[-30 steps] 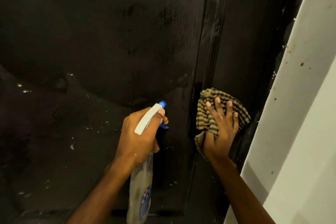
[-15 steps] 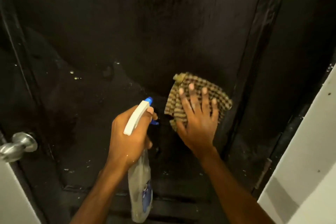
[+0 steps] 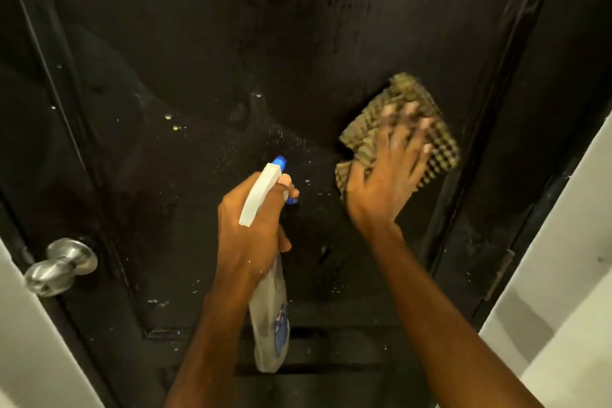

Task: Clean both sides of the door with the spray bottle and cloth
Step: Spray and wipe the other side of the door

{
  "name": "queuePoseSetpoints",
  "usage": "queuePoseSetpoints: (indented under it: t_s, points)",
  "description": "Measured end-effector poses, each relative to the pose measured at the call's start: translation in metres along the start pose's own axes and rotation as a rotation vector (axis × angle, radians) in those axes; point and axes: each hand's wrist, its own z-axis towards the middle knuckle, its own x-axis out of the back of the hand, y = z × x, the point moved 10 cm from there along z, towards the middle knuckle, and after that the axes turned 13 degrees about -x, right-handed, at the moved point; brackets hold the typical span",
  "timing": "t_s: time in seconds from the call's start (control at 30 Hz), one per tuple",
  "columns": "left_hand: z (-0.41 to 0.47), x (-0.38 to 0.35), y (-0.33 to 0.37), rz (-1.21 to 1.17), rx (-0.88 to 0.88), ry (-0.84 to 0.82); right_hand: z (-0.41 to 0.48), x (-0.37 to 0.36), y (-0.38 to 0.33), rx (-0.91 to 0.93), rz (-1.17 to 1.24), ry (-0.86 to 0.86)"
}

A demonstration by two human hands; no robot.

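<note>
A black panelled door (image 3: 265, 43) fills the view, speckled with fine spray droplets near its middle. My left hand (image 3: 251, 228) grips a spray bottle (image 3: 270, 318) with a white head and blue nozzle, pointed at the door, a finger on the trigger. My right hand (image 3: 387, 182), blurred, presses a brown checked cloth (image 3: 400, 99) flat against the door's right side with fingers spread.
A silver round door knob (image 3: 61, 267) sticks out at the lower left. A white wall (image 3: 563, 275) runs along the right, with a rusty hinge (image 3: 498, 275) by the door's edge. Another white surface (image 3: 29, 358) lies at the lower left.
A mist of droplets has appeared on the door ahead of the nozzle. My right hand with the cloth has shifted right and up across the panel. The view has panned left, showing the knob fully.
</note>
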Motion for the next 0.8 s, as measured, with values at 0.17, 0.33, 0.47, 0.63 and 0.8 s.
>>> queuePoseSetpoints:
  t_s: [0.17,0.33,0.47,0.63,0.8]
  points:
    - [-0.001,-0.003,-0.013,0.026,0.036,-0.044,-0.079,-0.038,0.027,0.402,-0.15,-0.14]
    - [-0.005,0.006,-0.021,0.15,0.061,-0.056,-0.061,-0.022,0.083,0.136,-0.087,-0.111]
    - [-0.011,0.01,-0.026,0.202,0.109,-0.066,-0.021,0.001,0.061,-0.138,0.09,-0.002]
    - [-0.012,0.021,-0.035,0.227,0.167,-0.051,-0.004,0.006,-0.013,-0.158,0.144,0.036]
    - [-0.007,0.044,-0.042,0.329,0.152,-0.04,-0.068,-0.034,-0.061,0.344,-0.018,-0.08]
